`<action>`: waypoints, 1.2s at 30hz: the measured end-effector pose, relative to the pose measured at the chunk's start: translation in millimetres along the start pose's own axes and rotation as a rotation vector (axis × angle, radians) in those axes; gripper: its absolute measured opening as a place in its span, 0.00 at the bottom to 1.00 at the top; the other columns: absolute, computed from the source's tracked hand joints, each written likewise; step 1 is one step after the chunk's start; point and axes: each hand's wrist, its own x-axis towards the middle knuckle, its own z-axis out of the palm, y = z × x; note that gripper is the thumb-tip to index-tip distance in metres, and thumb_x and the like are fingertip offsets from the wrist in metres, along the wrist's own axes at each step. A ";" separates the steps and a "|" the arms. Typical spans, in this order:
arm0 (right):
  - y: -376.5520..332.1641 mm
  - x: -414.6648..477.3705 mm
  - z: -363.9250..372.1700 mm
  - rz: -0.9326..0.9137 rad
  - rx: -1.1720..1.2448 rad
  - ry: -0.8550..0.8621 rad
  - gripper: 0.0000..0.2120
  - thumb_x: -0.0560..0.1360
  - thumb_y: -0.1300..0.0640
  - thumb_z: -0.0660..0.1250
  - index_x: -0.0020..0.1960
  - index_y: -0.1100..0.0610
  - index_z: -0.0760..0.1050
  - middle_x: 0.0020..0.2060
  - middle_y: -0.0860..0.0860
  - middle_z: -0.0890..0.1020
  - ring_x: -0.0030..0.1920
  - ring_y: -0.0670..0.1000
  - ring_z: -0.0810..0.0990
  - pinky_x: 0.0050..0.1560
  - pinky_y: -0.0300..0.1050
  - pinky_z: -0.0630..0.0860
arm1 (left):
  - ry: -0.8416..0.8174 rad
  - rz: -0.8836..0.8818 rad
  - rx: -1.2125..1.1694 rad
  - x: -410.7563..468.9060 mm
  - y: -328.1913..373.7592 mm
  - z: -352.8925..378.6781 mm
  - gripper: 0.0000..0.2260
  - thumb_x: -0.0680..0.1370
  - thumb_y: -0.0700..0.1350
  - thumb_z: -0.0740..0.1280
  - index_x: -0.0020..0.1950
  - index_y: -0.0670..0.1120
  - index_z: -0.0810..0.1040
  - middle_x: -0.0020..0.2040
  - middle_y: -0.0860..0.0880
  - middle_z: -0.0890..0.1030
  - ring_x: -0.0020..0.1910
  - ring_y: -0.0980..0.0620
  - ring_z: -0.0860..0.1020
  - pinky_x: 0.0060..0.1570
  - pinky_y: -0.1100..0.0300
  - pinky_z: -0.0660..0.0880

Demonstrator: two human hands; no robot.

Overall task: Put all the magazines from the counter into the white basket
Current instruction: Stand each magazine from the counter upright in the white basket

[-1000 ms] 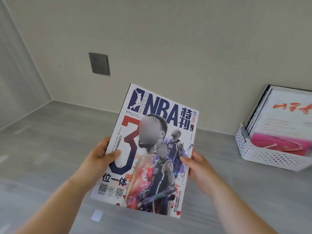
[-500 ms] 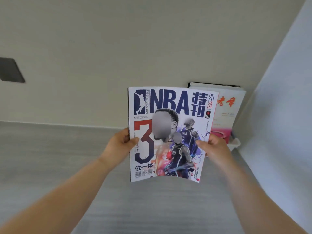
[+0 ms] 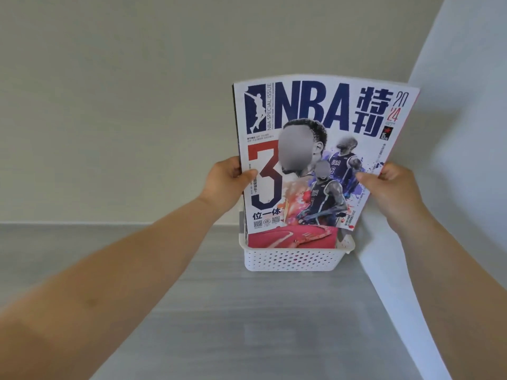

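Observation:
I hold an NBA magazine (image 3: 310, 149) upright, its lower edge just above the white perforated basket (image 3: 295, 260) on the grey counter (image 3: 247, 325). My left hand (image 3: 226, 182) pinches its left edge, thumb on the cover. My right hand (image 3: 389, 187) grips its right edge the same way. Behind and below it, a red-covered magazine (image 3: 290, 238) stands in the basket; others behind it are hidden by the NBA cover.
The basket stands in the counter's back right corner, against the beige back wall (image 3: 137, 105) and close to a white side wall (image 3: 461, 187). Grey counter surface stretches to the left and towards me.
Both hands have carried the NBA magazine right and forward, from mid-counter to directly over the basket. It now covers the magazines standing there, and the view has closed in on the corner.

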 end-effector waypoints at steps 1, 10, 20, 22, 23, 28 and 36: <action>5.0 3.8 -0.2 -0.005 -0.028 -0.014 0.06 0.73 0.65 0.64 0.49 0.65 0.76 0.40 0.54 0.77 0.29 0.42 0.75 0.24 0.25 0.67 | -0.001 -0.010 0.015 4.2 -2.8 5.0 0.09 0.76 0.38 0.63 0.54 0.41 0.77 0.45 0.50 0.79 0.42 0.51 0.79 0.40 0.63 0.78; 56.6 8.0 6.5 0.140 -0.065 -0.059 0.09 0.73 0.64 0.65 0.52 0.65 0.75 0.43 0.53 0.77 0.33 0.44 0.73 0.28 0.33 0.69 | -0.040 -0.131 0.123 13.3 -44.5 31.7 0.07 0.75 0.41 0.64 0.50 0.44 0.80 0.42 0.51 0.80 0.41 0.51 0.80 0.44 0.59 0.78; 91.7 0.7 28.6 0.255 -0.059 -0.081 0.12 0.72 0.68 0.64 0.55 0.66 0.75 0.51 0.60 0.80 0.46 0.55 0.77 0.49 0.48 0.73 | -0.040 -0.204 0.344 4.2 -79.9 39.3 0.08 0.74 0.43 0.65 0.51 0.45 0.80 0.39 0.52 0.79 0.40 0.50 0.78 0.44 0.58 0.77; 95.9 0.9 32.7 0.267 -0.065 -0.072 0.12 0.72 0.67 0.64 0.56 0.65 0.75 0.54 0.62 0.80 0.49 0.58 0.78 0.51 0.51 0.73 | -0.041 -0.210 0.346 3.2 -83.7 39.9 0.07 0.74 0.43 0.65 0.50 0.45 0.80 0.38 0.52 0.79 0.40 0.47 0.79 0.47 0.53 0.78; 98.5 1.6 34.0 0.278 -0.058 -0.064 0.12 0.72 0.67 0.64 0.55 0.65 0.75 0.54 0.62 0.80 0.49 0.58 0.78 0.52 0.53 0.74 | -0.039 -0.201 0.363 3.5 -84.6 40.5 0.06 0.73 0.43 0.66 0.48 0.46 0.80 0.37 0.52 0.79 0.41 0.46 0.79 0.47 0.52 0.78; 108.4 6.0 35.4 0.289 -0.053 -0.049 0.03 0.72 0.64 0.66 0.45 0.61 0.75 0.47 0.62 0.81 0.43 0.57 0.77 0.48 0.53 0.75 | 0.046 -0.153 0.533 5.8 -92.1 40.3 0.11 0.69 0.49 0.70 0.43 0.50 0.69 0.35 0.55 0.73 0.38 0.49 0.75 0.33 0.59 0.71; 130.6 11.6 38.6 0.520 0.001 -0.178 0.17 0.73 0.60 0.65 0.61 0.62 0.70 0.47 0.54 0.78 0.38 0.49 0.75 0.36 0.41 0.70 | -0.185 -0.647 0.182 5.4 -105.6 35.6 0.23 0.70 0.42 0.71 0.63 0.41 0.70 0.60 0.42 0.77 0.57 0.44 0.75 0.57 0.52 0.72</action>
